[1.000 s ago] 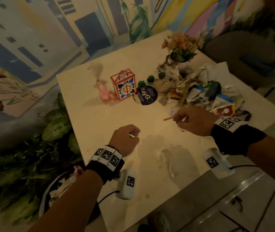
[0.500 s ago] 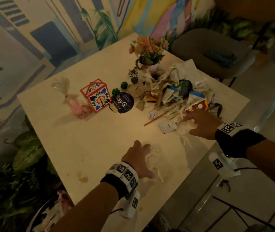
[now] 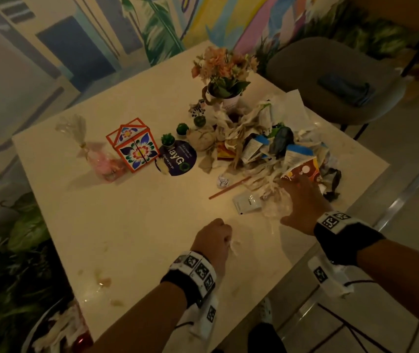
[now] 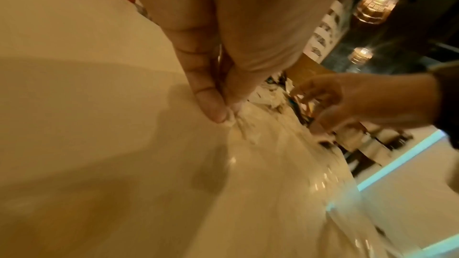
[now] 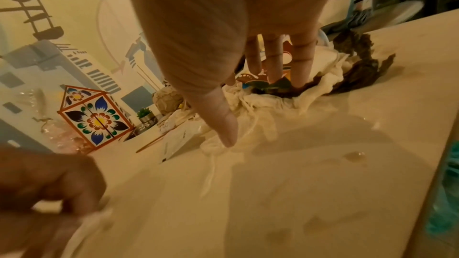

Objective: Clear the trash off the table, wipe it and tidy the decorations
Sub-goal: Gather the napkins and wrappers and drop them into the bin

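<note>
A heap of trash [image 3: 267, 149] (tissue strips, wrappers, a printed cup) covers the right part of the cream table [image 3: 127, 225]. My right hand [image 3: 286, 200] lies on its near edge with fingers [image 5: 275, 60] straight in the pile and the thumb on white tissue [image 5: 250, 109]. My left hand [image 3: 225, 238] is curled near the front edge and pinches white paper shreds [image 4: 231, 121]. A wooden stick [image 3: 228, 187], a white sachet [image 3: 246, 203] and a small crumpled ball [image 3: 222, 180] lie loose beside the heap.
Decorations stand behind: a flower pot [image 3: 225, 72], a painted house box [image 3: 134, 146], a pink cellophane bag [image 3: 101, 161], small cactus pots [image 3: 167, 140], a round purple card [image 3: 180, 159]. Stains [image 3: 101, 278] mark the near left. A bin [image 3: 58, 329] sits below left, a chair [image 3: 330, 59] at back right.
My right hand let go of the wooden stick and moved right onto the trash heap. My left hand spread flat over the shreds, then curled round them.
</note>
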The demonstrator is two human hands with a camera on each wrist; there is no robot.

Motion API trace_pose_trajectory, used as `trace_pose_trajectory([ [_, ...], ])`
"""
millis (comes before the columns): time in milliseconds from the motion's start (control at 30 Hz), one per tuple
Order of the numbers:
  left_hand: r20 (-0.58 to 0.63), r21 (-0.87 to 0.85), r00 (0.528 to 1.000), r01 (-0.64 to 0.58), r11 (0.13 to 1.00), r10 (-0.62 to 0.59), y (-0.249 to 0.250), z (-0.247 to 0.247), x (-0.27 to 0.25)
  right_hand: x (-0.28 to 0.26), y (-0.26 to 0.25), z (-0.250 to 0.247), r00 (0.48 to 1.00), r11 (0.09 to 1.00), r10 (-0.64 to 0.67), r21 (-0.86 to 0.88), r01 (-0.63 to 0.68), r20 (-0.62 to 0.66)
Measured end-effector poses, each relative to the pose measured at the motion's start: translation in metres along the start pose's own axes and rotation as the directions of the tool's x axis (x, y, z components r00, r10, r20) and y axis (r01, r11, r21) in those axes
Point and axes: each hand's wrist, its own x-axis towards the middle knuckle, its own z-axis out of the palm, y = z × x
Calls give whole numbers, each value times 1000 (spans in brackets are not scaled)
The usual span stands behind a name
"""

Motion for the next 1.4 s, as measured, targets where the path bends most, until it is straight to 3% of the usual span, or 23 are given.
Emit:
trace_pose_trajectory([
  [67,-119,-11,991,54,998,-55,6,-9,21,5,5,-3,999,998,-24,-50,23,-31],
  [167,-365,-11,922,135,991,-130,11,-29,56,9,16,-9,994,991,-84,-114,75,-74],
  [233,-434,4,889,162,987,-145,16,-39,77,13,25,-15,990,986,-103,-142,90,-91],
  [367,-242,-133,920,284,950,-309,27,-35,106,29,39,-27,992,977,-118,-185,109,-36],
  [433,-160,-214,935,281,936,-317,35,-25,108,41,46,-29,993,977,-110,-180,118,51],
  [467,-145,-179,953,238,955,-265,38,-19,108,46,48,-28,989,979,-106,-161,122,100],
  [533,-114,94,982,163,982,-152,48,-7,108,56,51,-24,980,985,-126,-101,142,151],
  [633,-79,384,987,160,909,-140,58,5,107,65,49,-17,979,983,-169,-59,176,112],
  [833,-107,462,994,68,884,-20,67,17,113,78,42,-21,971,974,-228,27,226,67],
  [1000,-175,289,984,78,954,-27,67,16,124,82,37,-23,965,970,-236,-37,242,117],
  [1133,-174,190,984,70,979,-36,56,15,127,81,40,-27,964,966,-252,-32,255,87],
  [1300,-373,-159,903,167,973,-216,55,3,127,75,33,-27,954,927,-282,-226,298,102],
  [1400,-331,-215,905,202,955,-266,63,-2,120,79,27,-25,952,922,-274,-244,300,137],
])
